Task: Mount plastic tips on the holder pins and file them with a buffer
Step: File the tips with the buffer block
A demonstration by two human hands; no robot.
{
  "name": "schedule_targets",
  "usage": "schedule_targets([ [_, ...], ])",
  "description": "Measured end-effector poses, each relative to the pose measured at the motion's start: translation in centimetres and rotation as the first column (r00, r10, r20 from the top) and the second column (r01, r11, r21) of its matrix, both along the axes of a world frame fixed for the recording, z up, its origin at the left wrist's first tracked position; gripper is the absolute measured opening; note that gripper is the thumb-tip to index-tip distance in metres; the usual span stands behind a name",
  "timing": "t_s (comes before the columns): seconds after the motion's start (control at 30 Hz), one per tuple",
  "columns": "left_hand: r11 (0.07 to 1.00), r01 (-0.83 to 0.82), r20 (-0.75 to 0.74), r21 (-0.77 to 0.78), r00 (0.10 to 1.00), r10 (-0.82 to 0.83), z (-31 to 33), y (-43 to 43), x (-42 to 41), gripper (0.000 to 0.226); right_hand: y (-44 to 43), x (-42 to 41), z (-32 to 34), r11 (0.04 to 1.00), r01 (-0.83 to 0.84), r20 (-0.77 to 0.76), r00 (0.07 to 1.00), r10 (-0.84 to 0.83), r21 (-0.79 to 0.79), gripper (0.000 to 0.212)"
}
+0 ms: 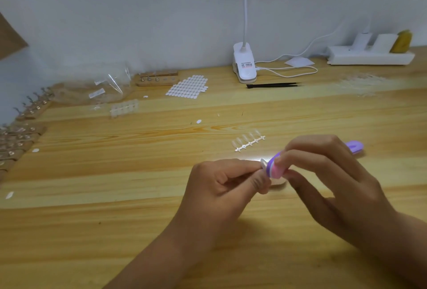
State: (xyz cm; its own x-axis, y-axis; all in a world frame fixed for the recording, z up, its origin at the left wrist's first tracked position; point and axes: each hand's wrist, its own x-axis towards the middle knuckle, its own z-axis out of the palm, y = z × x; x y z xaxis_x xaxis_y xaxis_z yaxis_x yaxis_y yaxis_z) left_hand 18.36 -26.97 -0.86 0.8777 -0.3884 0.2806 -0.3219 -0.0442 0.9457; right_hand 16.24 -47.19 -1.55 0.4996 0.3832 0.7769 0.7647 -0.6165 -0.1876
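Tabletop (115, 173) grained wood; rounded pink-purple buffer (275, 168) touches clear plastic tip (263, 162).

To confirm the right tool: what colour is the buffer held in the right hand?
The buffer is purple and pink, seen best in the head view.

A pale wall (115, 11) backs the wooden table (92, 219), where a white clip lamp (244, 63) stands.

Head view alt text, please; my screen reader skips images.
The left hand pinches a clear tip while the right hand holds a purple buffer against it, over a wooden desk. A strip of tips lies just beyond.
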Motion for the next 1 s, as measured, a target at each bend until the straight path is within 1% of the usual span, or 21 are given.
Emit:
schedule_targets([
  [0.1, 1.0, 0.015, -0.019, -0.011, 1.0, -0.015, 0.0, 0.0, 0.0, 0.02, 0.4, -0.1, 0.0, 0.999, -0.021, -0.009, 1.0, 0.021, 0.025, 0.026],
  [0.2, 0.999, 0.036, -0.016, -0.01, 0.999, -0.036, -0.1, 0.0, -0.1, 0.015, 0.9, -0.4, -0.2, 0.999, -0.037, 0.029, 0.999, 0.037, -0.004, 0.029],
  [0.27, 0.999, 0.045, -0.061, -0.022, 0.997, -0.046, -0.1, 0.0, -0.1, 0.017, 0.3, -0.1, 0.0, 1.0, -0.018, 0.022, 1.0, 0.018, -0.01, 0.028],
  [0.37, 0.997, 0.06, -0.116, -0.051, 0.991, -0.066, -0.2, -0.1, -0.1, 0.019, 0.2, 0.0, 0.2, 1.0, -0.014, 0.0, 1.0, 0.014, 0.022, 0.024],
  [0.5, 0.99, 0.109, -0.119, -0.092, 0.986, -0.12, -0.1, -0.1, -0.1, 0.016, 0.6, -0.4, 0.1, 1.0, -0.03, 0.039, 0.999, 0.03, 0.006, 0.029],
  [0.63, 0.989, 0.109, -0.154, -0.103, 0.98, -0.124, -0.1, -0.1, -0.1, 0.017, 0.0, 0.1, 0.1, 1.0, -0.003, 0.014, 1.0, 0.002, 0.021, 0.03],
  [0.73, 0.984, 0.132, -0.145, -0.12, 0.978, -0.149, 0.1, -0.1, -0.1, 0.017, 0.6, -0.4, 0.0, 0.999, -0.035, 0.043, 0.998, 0.034, 0.027, 0.035],
  [0.83, 0.985, 0.131, -0.165, -0.112, 0.975, -0.149, 0.1, -0.1, -0.1, 0.014, -0.1, 0.1, 0.1, 1.0, 0.001, 0.03, 1.0, -0.001, 0.005, 0.034],
  [0.9, 0.987, 0.122, -0.183, -0.106, 0.973, -0.14, 0.1, -0.1, -0.1, 0.015, -0.4, 0.4, 0.1, 0.999, 0.03, 0.014, 0.999, -0.03, 0.017, 0.029],
  [1.0, 0.986, 0.128, -0.174, -0.103, 0.974, -0.145, 0.1, -0.2, -0.1, 0.015, 0.2, 0.0, 0.1, 1.0, -0.005, 0.037, 0.999, 0.004, 0.025, 0.031],
])
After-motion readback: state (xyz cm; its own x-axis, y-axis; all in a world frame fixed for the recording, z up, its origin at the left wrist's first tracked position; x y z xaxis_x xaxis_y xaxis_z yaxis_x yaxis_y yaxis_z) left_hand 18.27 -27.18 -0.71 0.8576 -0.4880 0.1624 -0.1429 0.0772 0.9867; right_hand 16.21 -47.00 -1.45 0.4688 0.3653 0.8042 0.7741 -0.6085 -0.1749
